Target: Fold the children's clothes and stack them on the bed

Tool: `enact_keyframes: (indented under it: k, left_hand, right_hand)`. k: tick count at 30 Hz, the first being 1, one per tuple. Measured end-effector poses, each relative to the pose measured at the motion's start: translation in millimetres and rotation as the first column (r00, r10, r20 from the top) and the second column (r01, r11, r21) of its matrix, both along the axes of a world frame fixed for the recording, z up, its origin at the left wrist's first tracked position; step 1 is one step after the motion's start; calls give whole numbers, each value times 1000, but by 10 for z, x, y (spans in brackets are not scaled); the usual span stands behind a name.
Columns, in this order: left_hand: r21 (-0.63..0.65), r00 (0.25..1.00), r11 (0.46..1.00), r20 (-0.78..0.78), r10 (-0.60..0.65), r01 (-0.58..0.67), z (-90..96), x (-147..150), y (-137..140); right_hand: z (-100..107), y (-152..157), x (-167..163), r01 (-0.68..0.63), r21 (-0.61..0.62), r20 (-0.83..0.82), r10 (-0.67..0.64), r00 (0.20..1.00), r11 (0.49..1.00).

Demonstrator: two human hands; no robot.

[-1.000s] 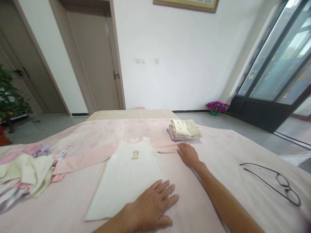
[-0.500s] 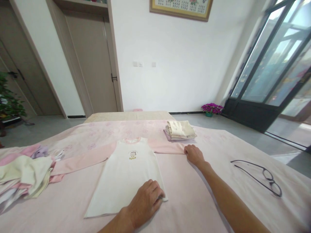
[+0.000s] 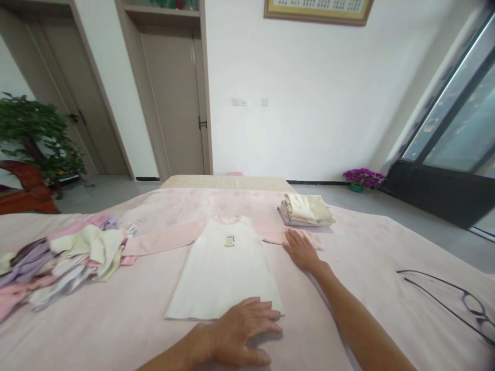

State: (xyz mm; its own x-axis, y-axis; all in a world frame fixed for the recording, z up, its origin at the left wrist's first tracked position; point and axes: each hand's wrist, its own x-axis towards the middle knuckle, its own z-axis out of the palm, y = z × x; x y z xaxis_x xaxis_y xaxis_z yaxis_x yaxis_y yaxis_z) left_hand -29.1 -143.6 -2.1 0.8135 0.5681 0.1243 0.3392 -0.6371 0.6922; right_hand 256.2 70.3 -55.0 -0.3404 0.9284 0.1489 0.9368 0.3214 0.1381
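Note:
A child's long-sleeved shirt (image 3: 232, 278) lies flat, front up, with a white body, pink sleeves and a small printed figure on the chest. My left hand (image 3: 247, 330) rests over its lower right hem, fingers spread. Across the sleeve on the right lies my right hand (image 3: 302, 250), fingers flat and extended, the cuff end showing beyond it. The other sleeve stretches left to a loose heap of clothes (image 3: 87, 247), which hides or meets its end. Just beyond my right hand sits a stack of folded clothes (image 3: 307, 208), cream on top.
A pink patterned sheet (image 3: 131, 319) covers the surface under everything. Black-framed glasses (image 3: 473, 303) lie at the right edge. Behind are a white wall, doors (image 3: 174, 103), a purple flower pot (image 3: 361, 180) and a leafy plant (image 3: 34, 129) on the left.
My right hand has gone from gripping the cuff to lying flat on the sleeve. My left hand has spread its fingers at the hem. The view has turned left.

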Motion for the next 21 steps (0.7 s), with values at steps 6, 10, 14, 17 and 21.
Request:
enact_keyframes:
  k: [6,10,14,17,21]
  left_hand:
    - [-248,772,773,127,623,-584,40,-1113,215]
    - [270,285,291,-62,956,-918,43,-2222,686]
    - [385,154,193,-131,979,-903,116,-2958,952]
    - [412,142,214,-200,970,-886,118,-3154,1004]
    - [437,84,182,-233,969,-881,86,-3191,1015]
  right_hand:
    - [188,-48,210,218,6,37,-218,975,976]
    - [404,-254,-359,16,11,-121,-14,993,1000]
    - [449,-720,-1139,-382,-2,-325,360,874,924]
    - [376,-1041,-1473,-583,-75,-404,509,760,809]
    - [290,-1202,-1542,-608,-133,-436,505,745,783]
